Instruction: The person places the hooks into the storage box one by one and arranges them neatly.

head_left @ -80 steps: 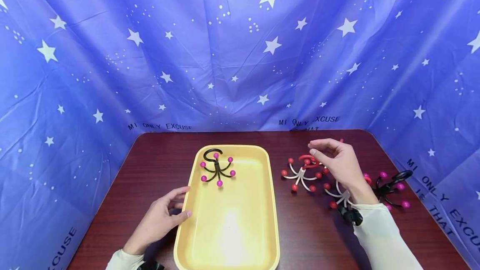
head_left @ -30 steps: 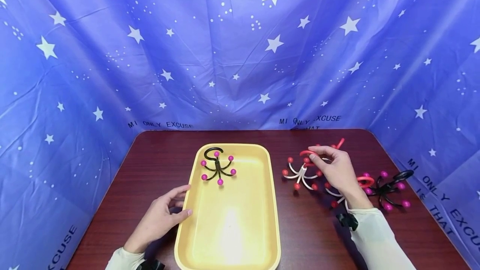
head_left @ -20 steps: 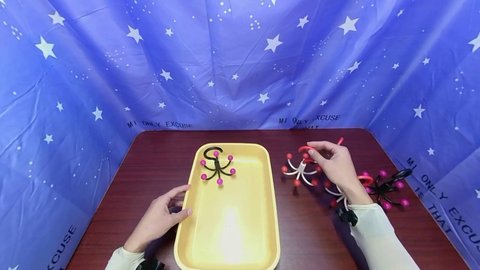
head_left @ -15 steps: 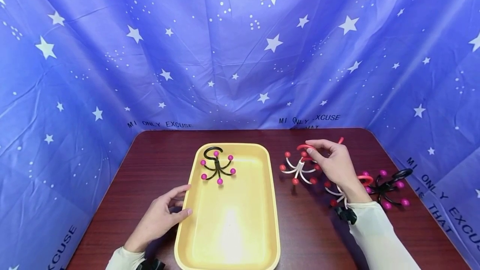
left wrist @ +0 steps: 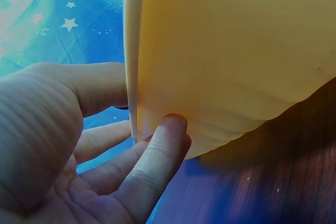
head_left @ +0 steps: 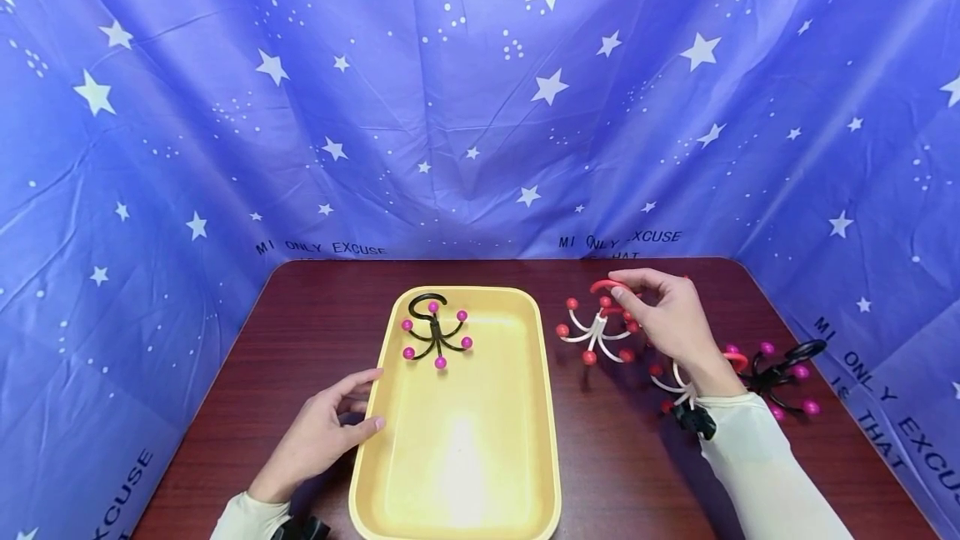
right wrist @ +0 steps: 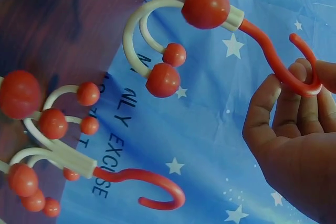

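My right hand [head_left: 675, 319] pinches the red hook of a white multi-arm hook hanger [head_left: 597, 327]. Its curved white arms end in red balls and hang slightly above the table. In the right wrist view, thumb and fingertips hold the bend of that red hook [right wrist: 278, 66]. My left hand [head_left: 315, 432] holds the left rim of a yellow tray [head_left: 553, 440]; the left wrist view has fingers against the tray's outer wall [left wrist: 226, 51], one digit reaching behind the rim. A black hook hanger [head_left: 437, 336] with magenta balls lies in the tray's far left part.
Under my right wrist lies another white hanger [head_left: 684, 394], partly hidden. Farther right is a black hanger [head_left: 768, 377] with magenta balls. The right wrist view contains a white hanger [right wrist: 73, 158] with a red hook. Starry blue cloth [head_left: 480, 107] surrounds the dark table [head_left: 615, 457].
My right hand came down onto the red hook and now pinches it. The white hanger has risen a little and shifted left. My left hand and the tray have stayed in place.
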`<state>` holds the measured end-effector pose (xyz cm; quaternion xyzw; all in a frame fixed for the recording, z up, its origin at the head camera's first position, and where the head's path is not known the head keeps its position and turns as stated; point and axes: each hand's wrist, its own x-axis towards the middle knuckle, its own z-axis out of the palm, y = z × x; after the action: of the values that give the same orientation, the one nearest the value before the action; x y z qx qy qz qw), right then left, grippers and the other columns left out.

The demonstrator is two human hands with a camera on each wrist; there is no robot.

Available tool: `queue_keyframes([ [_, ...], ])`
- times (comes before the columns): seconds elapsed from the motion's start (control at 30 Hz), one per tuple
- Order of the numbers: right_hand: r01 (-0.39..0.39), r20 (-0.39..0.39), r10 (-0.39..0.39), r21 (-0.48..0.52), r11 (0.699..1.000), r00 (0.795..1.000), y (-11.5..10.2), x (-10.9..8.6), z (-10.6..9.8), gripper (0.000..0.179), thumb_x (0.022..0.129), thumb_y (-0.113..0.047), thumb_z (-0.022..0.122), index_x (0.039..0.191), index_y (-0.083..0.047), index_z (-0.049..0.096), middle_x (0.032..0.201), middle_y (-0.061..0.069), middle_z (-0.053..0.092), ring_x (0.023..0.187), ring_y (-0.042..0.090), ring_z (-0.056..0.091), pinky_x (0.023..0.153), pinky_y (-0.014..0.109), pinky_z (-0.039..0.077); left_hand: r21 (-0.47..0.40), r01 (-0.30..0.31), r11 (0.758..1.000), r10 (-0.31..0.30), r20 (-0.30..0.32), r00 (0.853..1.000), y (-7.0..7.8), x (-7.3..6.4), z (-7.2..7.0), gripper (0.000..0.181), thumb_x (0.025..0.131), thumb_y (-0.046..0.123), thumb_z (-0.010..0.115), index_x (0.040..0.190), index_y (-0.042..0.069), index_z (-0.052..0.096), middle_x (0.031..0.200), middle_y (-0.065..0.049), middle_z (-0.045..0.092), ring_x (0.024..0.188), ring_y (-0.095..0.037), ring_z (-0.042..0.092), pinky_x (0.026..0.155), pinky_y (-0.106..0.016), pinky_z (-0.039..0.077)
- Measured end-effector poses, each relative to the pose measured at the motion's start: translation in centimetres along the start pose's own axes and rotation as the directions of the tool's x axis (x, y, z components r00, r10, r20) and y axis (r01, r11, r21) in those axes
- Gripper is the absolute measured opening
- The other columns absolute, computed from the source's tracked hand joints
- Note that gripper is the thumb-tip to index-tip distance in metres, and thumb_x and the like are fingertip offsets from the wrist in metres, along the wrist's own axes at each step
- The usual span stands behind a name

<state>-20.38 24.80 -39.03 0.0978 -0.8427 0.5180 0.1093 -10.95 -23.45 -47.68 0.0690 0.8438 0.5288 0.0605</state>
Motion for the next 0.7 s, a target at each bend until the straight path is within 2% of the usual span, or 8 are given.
queue_keyframes([
  [0.2,0.003,0.003,-0.003,0.004,1.0,1.0,-1.0,0.4,0.0,0.028,0.1,-0.022,0.077,0.123,-0.007,0.077,0.084,-0.017,0.078,0.055,0.018,0.068,0.043,0.027,0.05,-0.002,0.017,1.0,-0.017,-0.006,1.0,0.0,0.0,0.0,0.066,0.086,0.013,0.088,0.146,0.012,0.061,0.128,-0.016,0.072,0.105,-0.023,0.076,0.076,-0.025,0.062],
  [0.43,0.019,0.01,-0.02,0.043,0.999,1.0,-2.4,0.6,0.8,0.026,0.099,-0.019,0.077,0.122,-0.007,0.077,0.089,-0.019,0.079,0.063,0.005,0.07,0.05,0.028,0.057,-0.009,0.003,1.0,-0.003,-0.002,1.0,-0.1,0.0,0.0,0.066,0.087,0.011,0.088,0.147,0.012,0.061,0.128,-0.016,0.072,0.105,-0.024,0.076,0.077,-0.025,0.062],
  [0.63,0.049,0.011,-0.049,0.036,0.998,0.999,-3.7,0.6,1.6,0.026,0.098,-0.02,0.078,0.121,-0.008,0.078,0.088,-0.02,0.077,0.053,0.008,0.065,0.046,0.025,0.053,-0.023,0.009,1.0,-0.008,0.002,1.0,-0.2,0.0,0.0,0.066,0.087,0.012,0.087,0.147,0.011,0.06,0.128,-0.016,0.072,0.105,-0.024,0.075,0.077,-0.025,0.062],
  [0.7,0.072,0.008,-0.072,0.031,0.997,0.997,-4.0,0.7,2.0,0.024,0.098,-0.019,0.078,0.119,-0.009,0.079,0.09,-0.018,0.078,0.058,0.006,0.068,0.048,0.024,0.053,-0.024,0.006,1.0,-0.006,0.003,1.0,-0.3,0.0,0.0,0.066,0.087,0.011,0.087,0.147,0.011,0.06,0.128,-0.017,0.072,0.106,-0.024,0.075,0.077,-0.026,0.062],
])
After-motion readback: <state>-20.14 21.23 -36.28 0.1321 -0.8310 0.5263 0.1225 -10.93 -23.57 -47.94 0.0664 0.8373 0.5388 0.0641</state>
